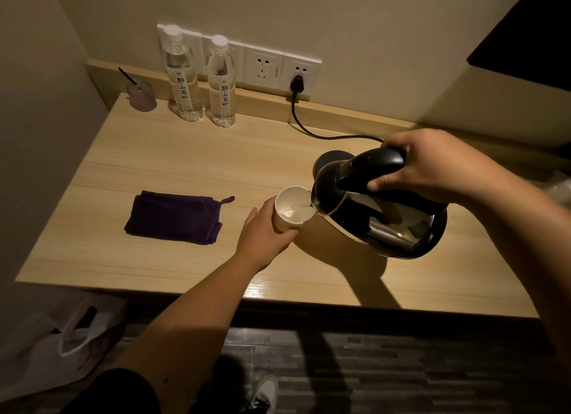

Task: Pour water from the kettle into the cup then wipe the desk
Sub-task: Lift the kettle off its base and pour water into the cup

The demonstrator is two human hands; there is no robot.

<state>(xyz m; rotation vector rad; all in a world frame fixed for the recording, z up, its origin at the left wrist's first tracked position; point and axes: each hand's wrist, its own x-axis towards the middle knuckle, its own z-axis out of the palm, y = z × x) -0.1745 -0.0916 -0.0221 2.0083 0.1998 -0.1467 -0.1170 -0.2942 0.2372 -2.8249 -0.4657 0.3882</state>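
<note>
Wooden desk (185, 166), right hand (432, 166) gripping tilted kettle (380, 209) — left hand (262, 231) clasping cup (292, 208)

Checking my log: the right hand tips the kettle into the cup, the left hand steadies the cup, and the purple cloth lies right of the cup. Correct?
Not quite. The head view shows the cloth left of the cup; the rest holds.

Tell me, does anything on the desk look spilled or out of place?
No spill is visible. The kettle is tilted over the cup, and the purple cloth lies folded on the desk. Only a glossy patch at the front edge, possibly reflection.
</note>
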